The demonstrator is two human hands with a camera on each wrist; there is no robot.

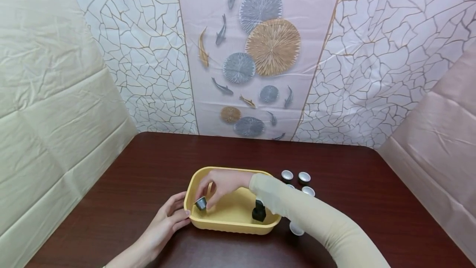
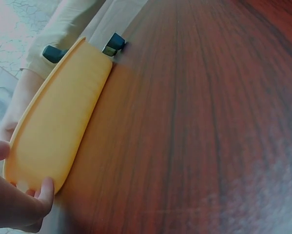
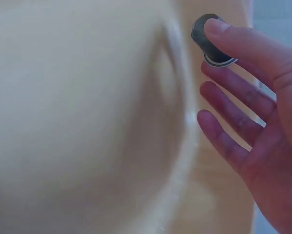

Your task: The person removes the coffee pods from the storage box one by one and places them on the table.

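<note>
In the head view my right hand is inside a yellow plastic bin, near its left end. Thumb and index finger pinch a dark coffee capsule with a silvery rim. The right wrist view has the capsule between thumb and index, while the other fingers are spread and hold nothing. At the bin's left end, my left hand grips the outside, thumb by the rim. In the left wrist view, fingertips of that hand lie against the yellow bin, near its lower edge.
Several coffee capsules stand on the dark wooden table right of the bin, pale lids up. One capsule is nearer the front, beside the right sleeve. A black wrist camera hangs below that sleeve. Patterned cloth walls enclose the table.
</note>
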